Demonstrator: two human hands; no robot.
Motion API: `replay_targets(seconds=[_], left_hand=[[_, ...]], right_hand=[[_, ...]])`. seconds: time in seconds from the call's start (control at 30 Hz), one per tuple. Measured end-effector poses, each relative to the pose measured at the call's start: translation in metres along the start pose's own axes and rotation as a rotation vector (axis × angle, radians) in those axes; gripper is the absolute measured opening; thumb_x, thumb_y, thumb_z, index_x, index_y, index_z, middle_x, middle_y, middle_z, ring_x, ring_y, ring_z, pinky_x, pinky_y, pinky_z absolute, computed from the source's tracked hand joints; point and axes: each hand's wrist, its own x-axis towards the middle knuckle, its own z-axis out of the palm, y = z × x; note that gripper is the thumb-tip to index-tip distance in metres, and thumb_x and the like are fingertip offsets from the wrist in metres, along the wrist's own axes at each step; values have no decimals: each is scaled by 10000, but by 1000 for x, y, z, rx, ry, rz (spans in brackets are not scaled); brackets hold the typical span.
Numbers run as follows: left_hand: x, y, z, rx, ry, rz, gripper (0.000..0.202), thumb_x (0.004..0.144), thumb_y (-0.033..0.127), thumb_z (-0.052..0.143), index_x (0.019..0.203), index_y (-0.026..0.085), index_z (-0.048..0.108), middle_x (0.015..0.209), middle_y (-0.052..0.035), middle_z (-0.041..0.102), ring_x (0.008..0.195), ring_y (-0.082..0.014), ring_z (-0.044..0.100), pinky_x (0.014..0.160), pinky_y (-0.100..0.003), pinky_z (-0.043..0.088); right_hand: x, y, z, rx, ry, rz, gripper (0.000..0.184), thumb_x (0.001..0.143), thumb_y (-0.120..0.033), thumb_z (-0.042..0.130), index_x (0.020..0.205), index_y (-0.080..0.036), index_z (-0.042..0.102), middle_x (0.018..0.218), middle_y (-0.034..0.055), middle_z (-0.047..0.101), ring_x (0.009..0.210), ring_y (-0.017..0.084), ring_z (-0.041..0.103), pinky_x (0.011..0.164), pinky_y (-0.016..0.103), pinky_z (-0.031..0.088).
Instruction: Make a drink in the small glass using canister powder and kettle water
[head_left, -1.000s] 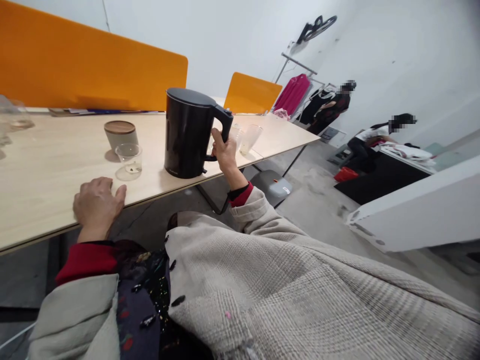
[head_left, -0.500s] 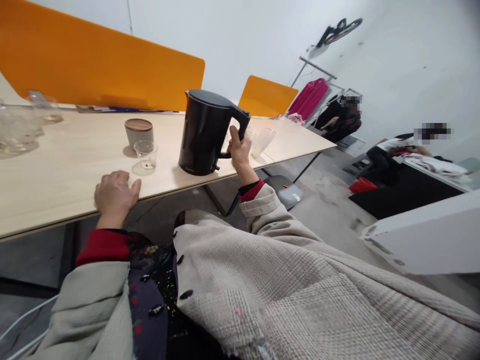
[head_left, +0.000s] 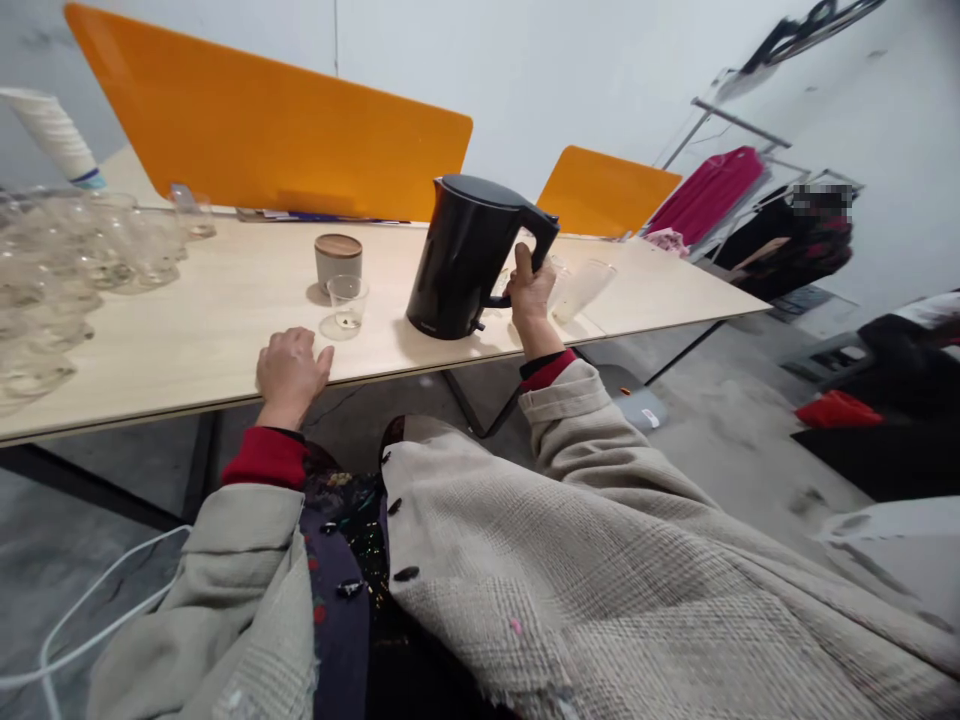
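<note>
My right hand (head_left: 532, 297) is wrapped round the handle of a black electric kettle (head_left: 461, 255), at the front edge of the pale wooden table (head_left: 217, 350). I cannot tell whether the kettle's base rests on the tabletop or is just above it. To the kettle's left stands a small clear plastic cup (head_left: 348, 308) with a few dark bits at the bottom. Right behind that cup is a grey canister (head_left: 337, 266) with a wooden lid. My left hand (head_left: 292, 368) lies palm down on the table edge, fingers apart, holding nothing, just left of the cup.
Many clear cups (head_left: 112, 250) crowd the table's left end, near a stack of paper cups (head_left: 56, 135). More clear cups (head_left: 585, 290) lie beyond my right hand. Orange dividers (head_left: 270, 120) line the back. A person (head_left: 802, 235) is by a clothes rack at right.
My view has swung left, so things appear further right and more cups show at the left. The kettle stays in my right hand, and my left hand stays on the table edge.
</note>
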Motion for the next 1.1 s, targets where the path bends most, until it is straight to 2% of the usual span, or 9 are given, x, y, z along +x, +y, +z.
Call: replay_targets(seconds=[0.17, 0.37, 0.57, 0.67, 0.8, 0.87, 0.97, 1.1], left_hand=[[-1, 1, -2, -32, -8, 8, 486, 1016, 424, 470, 1278, 130, 753, 1415, -228, 738, 1338, -434, 611, 1064, -525, 483], [-1, -2, 1, -44, 8, 9, 499, 1015, 433, 466, 1301, 142, 753, 1437, -219, 736, 1352, -429, 604, 1076, -532, 483], [0, -2, 0, -21, 8, 11, 473, 1014, 435, 480, 1277, 165, 768, 1429, -205, 746, 1329, -428, 611, 1057, -526, 489], [0, -1, -1, -5, 13, 12, 478, 1015, 442, 473, 1271, 166, 768, 1440, -198, 745, 1326, -420, 614, 1049, -517, 490], [0, 0, -2, 10, 17, 12, 496, 1023, 452, 462, 1286, 163, 767, 1454, -197, 742, 1325, -416, 620, 1041, -516, 490], [0, 1, -2, 16, 25, 10, 497, 1028, 457, 455, 1294, 175, 766, 1470, -185, 738, 1320, -409, 623, 1038, -507, 487], [1, 1, -2, 31, 28, 6, 487, 1032, 455, 447, 1294, 191, 762, 1471, -167, 740, 1324, -398, 620, 1032, -488, 480], [1, 1, -4, 37, 31, 12, 470, 1044, 458, 454, 1286, 198, 762, 1434, -171, 752, 1320, -390, 616, 1030, -486, 480]], right_hand=[[7, 9, 9, -6, -16, -29, 718, 940, -954, 519, 955, -240, 592, 644, -95, 462, 460, 80, 443, 438, 215, 352], [12, 12, 15, -26, -44, -74, 775, 929, -992, 466, 1028, -238, 613, 756, -35, 554, 624, 148, 617, 555, 286, 528], [18, 23, 13, -55, -49, -26, 723, 954, -943, 512, 1021, -230, 613, 803, -22, 570, 683, 156, 650, 651, 324, 599], [5, 20, -1, -179, 15, -60, 731, 959, -921, 544, 1128, -217, 644, 978, 45, 652, 912, 209, 728, 822, 396, 656], [-40, 10, -30, -281, 160, -126, 742, 1065, -855, 393, 1356, -216, 633, 1317, 149, 632, 1306, 287, 689, 1066, 511, 629], [-61, 9, -43, -306, 241, -93, 719, 1088, -827, 366, 1379, -223, 622, 1364, 154, 605, 1352, 295, 667, 1106, 541, 608], [-76, 15, -50, -244, 304, -11, 675, 1069, -821, 449, 1311, -215, 622, 1336, 157, 631, 1294, 277, 677, 1100, 504, 607], [-69, 21, -36, -70, 217, 74, 646, 1013, -830, 573, 1218, -219, 614, 1279, 147, 696, 1267, 252, 668, 1114, 428, 590]])
